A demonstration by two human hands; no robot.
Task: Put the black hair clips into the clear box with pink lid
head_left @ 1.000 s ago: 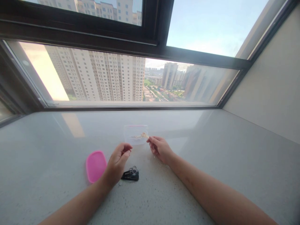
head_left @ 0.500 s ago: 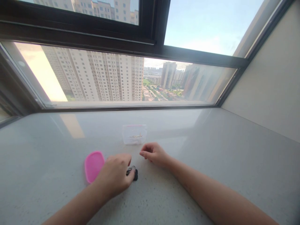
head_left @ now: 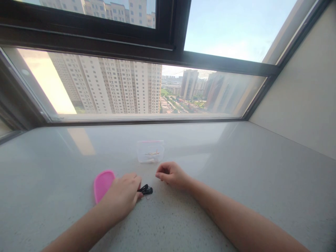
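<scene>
My left hand [head_left: 126, 190] is low over the counter, its thumb and fingers pinched on the near end of a small black hair clip [head_left: 147, 189]. The clip points right, and part of it is hidden by the fingers; whether it is one clip or several, I cannot tell. Just behind the left hand lies a pink dish [head_left: 103, 183], partly covered by the hand and wrist. My right hand [head_left: 172, 175] rests on the counter to the right, thumb and fingertips together in a loose curl. Anything inside that pinch is too small to make out.
Beyond my hands is a clear zip bag [head_left: 143, 157] with a pink strip along its top and thin gold-coloured pieces in it. The pale speckled counter [head_left: 223, 168] runs to a dark window frame [head_left: 147, 122], with a white wall [head_left: 301, 91] at the right.
My left hand has shifted slightly left and back, and the black clip now shows more between its fingers, turned up and to the right. My right hand has barely moved.
</scene>
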